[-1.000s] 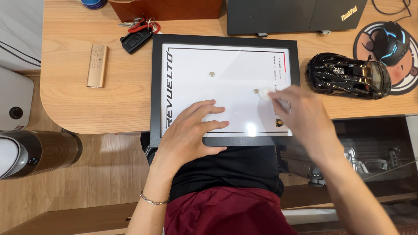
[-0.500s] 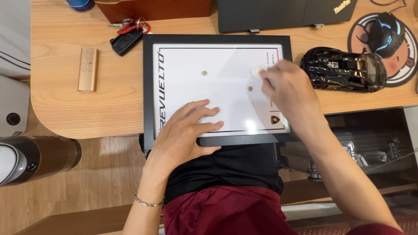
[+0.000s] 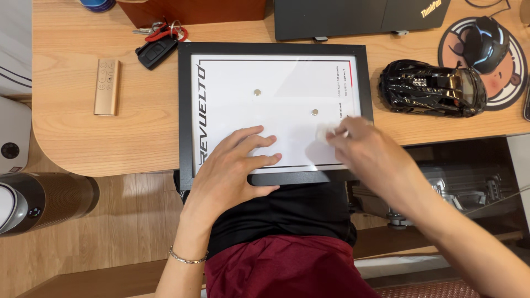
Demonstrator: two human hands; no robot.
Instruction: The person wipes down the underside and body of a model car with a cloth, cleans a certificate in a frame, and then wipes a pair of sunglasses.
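Note:
A black picture frame with a white printed sheet and two small metal studs lies flat on the wooden desk, its near edge hanging over toward my lap. My left hand rests flat with spread fingers on the frame's lower middle. My right hand pinches a small white pad against the white surface, just below the right stud.
A black model car sits right of the frame. Beyond are a mouse on a round pad, a closed laptop, keys with a fob, and a gold remote. A cylindrical appliance stands on the floor at left.
My right hand has swept the white pad from the frame's upper right down toward the lower right, below the stud. My left hand has stayed put.

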